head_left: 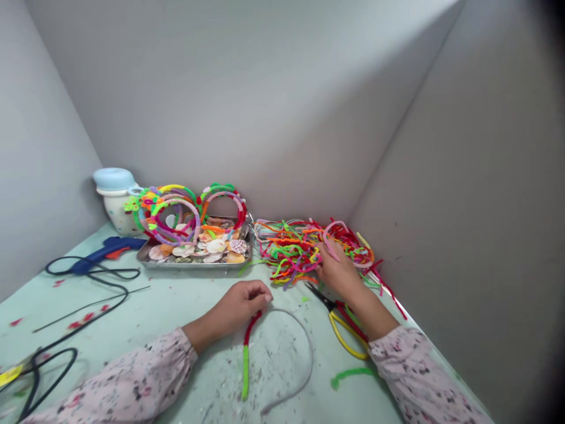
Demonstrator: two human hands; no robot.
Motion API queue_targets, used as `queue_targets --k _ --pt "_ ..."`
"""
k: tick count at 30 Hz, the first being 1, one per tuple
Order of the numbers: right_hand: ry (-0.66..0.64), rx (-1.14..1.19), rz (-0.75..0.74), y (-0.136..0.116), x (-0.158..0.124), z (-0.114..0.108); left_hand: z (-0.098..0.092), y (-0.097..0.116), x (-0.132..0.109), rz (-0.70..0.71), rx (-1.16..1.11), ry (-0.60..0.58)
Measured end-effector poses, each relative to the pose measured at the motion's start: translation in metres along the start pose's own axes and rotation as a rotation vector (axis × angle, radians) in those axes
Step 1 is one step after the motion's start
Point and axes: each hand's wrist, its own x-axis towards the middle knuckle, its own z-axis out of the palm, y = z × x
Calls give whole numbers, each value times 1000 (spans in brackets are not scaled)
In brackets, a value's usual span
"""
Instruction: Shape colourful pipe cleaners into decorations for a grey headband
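Note:
My left hand (247, 303) is closed, its fingertips pinched on a thin curved headband (310, 347). The headband is bare grey on its right side and wrapped in red and green pipe cleaner on its left. My right hand (338, 271) reaches into a tangled pile of colourful pipe cleaners (291, 250). A pink piece curves up beside it, and its fingertips are hidden among the strands, so its grip is unclear. Scissors (342, 335) with yellow and red handles lie beneath my right forearm. A short green pipe cleaner (353, 374) rests near my right sleeve.
A metal tray (194, 265) holds shells and several finished headbands (176, 218). To its left are a blue glue gun (101, 253) with a black cord (121, 294) and a white jar (119, 206) with a blue lid. Grey walls enclose the table (172, 306), which has scattered scraps.

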Motion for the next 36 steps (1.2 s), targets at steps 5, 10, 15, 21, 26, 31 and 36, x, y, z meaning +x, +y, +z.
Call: queue_targets --k 5,10,15,21,26,31,36 --pt "-26 -46 36 2 1 0 0 -5 1 12 -9 -7" --pt "-39 -29 55 4 2 4 0 -2 0 2 -2 -2" --pt "23 -21 79 7 1 8 0 0 -1 -3 4 -7" --pt "75 -12 87 17 1 9 0 -1 0 5 14 -1" --pt "109 -55 63 20 1 7 0 0 0 9 3 -6" --pt "130 -44 145 30 6 3 0 -2 0 6 -1 -8" --pt "201 45 195 48 12 -6 0 0 0 -3 -2 -10"
